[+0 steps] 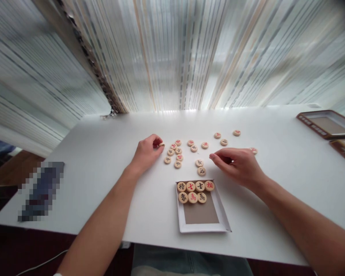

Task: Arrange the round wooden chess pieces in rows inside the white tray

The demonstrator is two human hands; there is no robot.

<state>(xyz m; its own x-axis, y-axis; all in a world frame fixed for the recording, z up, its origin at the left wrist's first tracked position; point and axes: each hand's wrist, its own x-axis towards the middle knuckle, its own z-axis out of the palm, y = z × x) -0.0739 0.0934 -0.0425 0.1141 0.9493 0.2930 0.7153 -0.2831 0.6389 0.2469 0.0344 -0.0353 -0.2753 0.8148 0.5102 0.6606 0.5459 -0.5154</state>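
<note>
My left hand (146, 153) pinches a wooden Chinese chess piece (161, 145) edge-on between thumb and fingers, left of the loose pieces. My right hand (237, 165) hovers or rests right of them, thumb and fingers drawn together; what they hold, if anything, is hidden. Between the hands lie several loose round pieces (179, 157) with red or black characters. In front of me sits a shallow white box tray (201, 228) with a brown bottom. Along its far side are a full row of pieces, such as a red one (209, 186), and a shorter second row, ending in a black one (201, 197).
More loose pieces (224, 142) lie toward the back, and one (253, 150) is partly behind my right hand. Brown-edged box parts (327, 122) stand at the far right of the white table (103, 134). A blurred dark object (43, 191) lies left. Striped curtains (172, 57) hang behind.
</note>
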